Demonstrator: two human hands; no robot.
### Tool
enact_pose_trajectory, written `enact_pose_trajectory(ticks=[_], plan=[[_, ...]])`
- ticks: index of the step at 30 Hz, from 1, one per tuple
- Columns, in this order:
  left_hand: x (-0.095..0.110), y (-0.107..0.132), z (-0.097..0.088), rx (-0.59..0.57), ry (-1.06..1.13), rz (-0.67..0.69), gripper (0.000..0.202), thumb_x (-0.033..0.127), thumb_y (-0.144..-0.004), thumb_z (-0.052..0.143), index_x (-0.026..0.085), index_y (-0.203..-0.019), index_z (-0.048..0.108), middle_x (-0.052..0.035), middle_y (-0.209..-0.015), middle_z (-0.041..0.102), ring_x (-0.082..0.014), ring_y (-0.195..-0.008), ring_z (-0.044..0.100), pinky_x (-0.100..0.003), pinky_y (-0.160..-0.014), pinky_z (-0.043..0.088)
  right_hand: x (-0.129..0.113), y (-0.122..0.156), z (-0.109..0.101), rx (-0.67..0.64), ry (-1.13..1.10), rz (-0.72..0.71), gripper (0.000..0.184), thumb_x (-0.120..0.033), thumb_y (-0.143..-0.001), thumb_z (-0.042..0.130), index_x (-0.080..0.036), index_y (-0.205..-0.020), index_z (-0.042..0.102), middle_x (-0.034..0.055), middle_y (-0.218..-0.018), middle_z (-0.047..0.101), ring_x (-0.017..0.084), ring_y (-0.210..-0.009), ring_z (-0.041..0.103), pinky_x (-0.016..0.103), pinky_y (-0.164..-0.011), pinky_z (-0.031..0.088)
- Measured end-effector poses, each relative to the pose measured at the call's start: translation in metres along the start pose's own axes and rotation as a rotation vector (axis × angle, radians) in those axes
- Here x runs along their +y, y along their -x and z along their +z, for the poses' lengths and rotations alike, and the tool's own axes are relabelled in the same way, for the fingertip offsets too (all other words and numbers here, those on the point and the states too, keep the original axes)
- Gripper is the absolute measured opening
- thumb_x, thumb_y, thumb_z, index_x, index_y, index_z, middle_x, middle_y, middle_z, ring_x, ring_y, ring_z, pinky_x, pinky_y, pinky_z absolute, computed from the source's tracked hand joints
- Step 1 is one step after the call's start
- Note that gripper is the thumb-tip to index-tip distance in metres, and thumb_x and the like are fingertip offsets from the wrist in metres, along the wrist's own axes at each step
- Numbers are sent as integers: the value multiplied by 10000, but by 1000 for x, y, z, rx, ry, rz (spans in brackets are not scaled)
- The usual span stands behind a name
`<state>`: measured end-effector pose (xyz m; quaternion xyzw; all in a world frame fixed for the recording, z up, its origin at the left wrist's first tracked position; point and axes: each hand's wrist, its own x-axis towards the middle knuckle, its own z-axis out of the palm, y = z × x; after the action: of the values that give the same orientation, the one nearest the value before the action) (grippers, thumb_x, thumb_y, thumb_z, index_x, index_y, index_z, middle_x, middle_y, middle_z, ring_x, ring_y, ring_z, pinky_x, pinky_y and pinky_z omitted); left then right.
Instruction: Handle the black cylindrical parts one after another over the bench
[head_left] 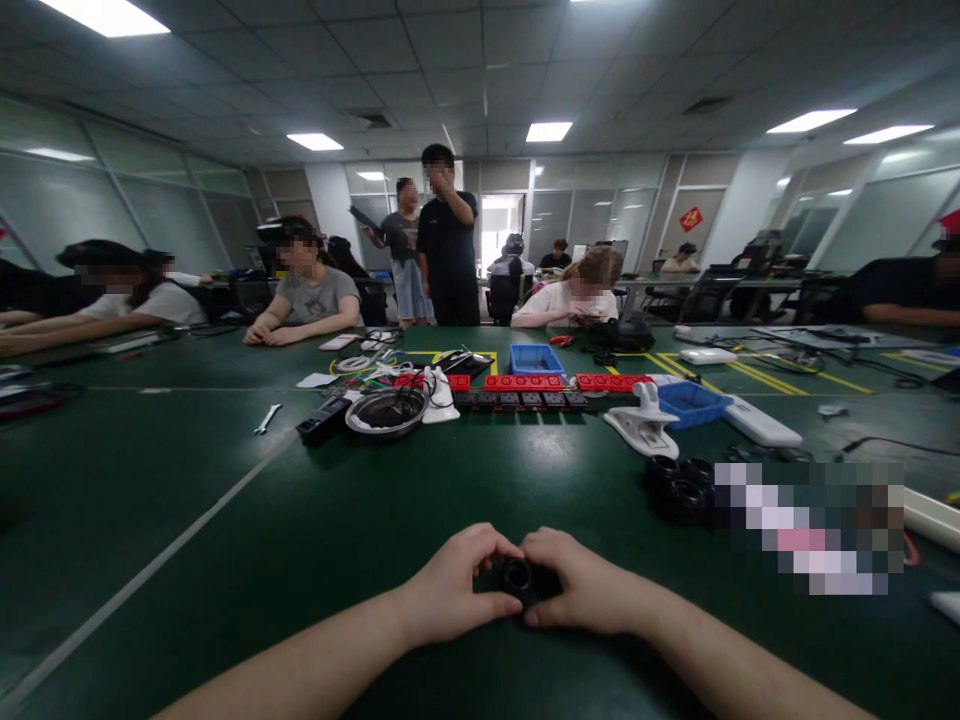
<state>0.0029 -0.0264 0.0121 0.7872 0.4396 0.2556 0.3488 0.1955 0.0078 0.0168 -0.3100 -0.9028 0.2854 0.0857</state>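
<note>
A small black round part with a hole in its middle (517, 575) sits low between my hands, just above or on the green table. My left hand (457, 585) curls in from the left, thumb and forefinger closed at its near and far edges. From the right, my right hand (581, 585) closes thumb and fingers about the same part; something dark shows inside its grip, too shadowed to make out. Several black rings, wheel-like in shape (684, 494), lie clustered beyond my right hand.
Across the green table (225, 560) stand a white clip-on base (646, 425), blue trays (536, 359), red and black socket strips (523, 383), a round metal-rimmed dish (385, 412) and tangled cables. A wrench (268, 419) lies at left. People sit along the far side.
</note>
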Motion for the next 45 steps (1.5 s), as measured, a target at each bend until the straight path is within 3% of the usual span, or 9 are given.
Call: enact_pose_trajectory(ticks=[13,20,25,29,35,39,45], plan=[[2,0,0,-5,24,-27,318,176,-645,727,181,-937,601,8,-845,503,-150,-747,484,-222,-637,377,11,-5,3,-11,-48,-6,318,-274,-581,780,-172,-839,624,-21,-779,556,162,-774,489,243,-676,351],[7,0,5,34,-17,-90,305,224,-624,744,176,-896,612,9,-823,514,-161,-737,484,-231,-624,371,9,-4,6,27,-20,96,349,-354,-529,793,-168,-746,592,-29,-727,512,144,-701,475,212,-578,323],[6,2,12,145,-64,-126,281,164,-601,733,174,-844,591,10,-817,531,-171,-760,495,-243,-648,377,-1,-8,19,154,157,200,423,-488,-529,746,-163,-721,555,-4,-699,529,158,-656,467,237,-548,301],[5,2,12,169,-71,-120,248,147,-629,700,176,-844,579,6,-824,536,-172,-768,500,-247,-662,383,-6,-9,28,233,240,231,387,-493,-599,692,-157,-731,553,26,-715,557,181,-673,484,271,-593,333],[3,1,5,88,-60,-85,273,178,-661,685,191,-910,574,2,-869,536,-169,-786,499,-244,-667,391,-2,-2,13,135,67,61,495,-447,-565,752,-181,-943,577,27,-898,567,200,-830,505,290,-722,376],[1,0,3,7,-55,-39,288,176,-661,685,206,-924,573,9,-872,523,-158,-771,495,-232,-655,388,6,-2,3,25,14,-29,361,-334,-604,758,-179,-896,614,2,-841,563,180,-819,508,271,-728,382],[2,1,1,-41,-17,-39,298,172,-658,691,203,-933,579,11,-863,509,-156,-764,492,-232,-648,389,12,-2,-2,-39,-30,-95,289,-246,-644,724,-172,-907,628,11,-897,576,176,-840,516,277,-756,394]])
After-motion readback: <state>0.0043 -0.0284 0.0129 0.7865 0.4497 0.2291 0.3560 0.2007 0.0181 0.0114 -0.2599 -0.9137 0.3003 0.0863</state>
